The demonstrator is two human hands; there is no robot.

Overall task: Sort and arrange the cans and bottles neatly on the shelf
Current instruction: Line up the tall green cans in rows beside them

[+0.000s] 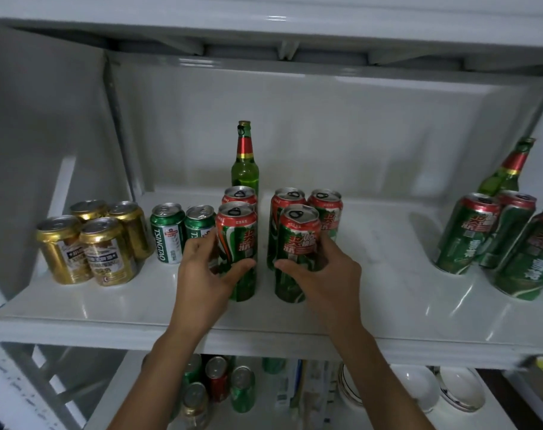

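Observation:
On the white shelf (388, 305) my left hand (202, 274) grips a tall green-and-red can (236, 234) near the front middle. My right hand (326, 274) grips a second tall green-and-red can (298, 234) just to its right. Behind them stand three more tall cans (326, 209) and an upright green bottle (244, 156). Two short green Tsingtao cans (168, 234) sit to the left. Several gold cans (90, 243) are grouped at the far left. At the far right stand three tall green cans (469, 234) and another green bottle (509, 169).
The shelf's back wall (326, 125) and side walls close it in, with an upper shelf (264, 23) overhead. A lower shelf holds several cans (217, 383) and white bowls (419, 389). Bare shelf surface lies between the middle cans and the right group.

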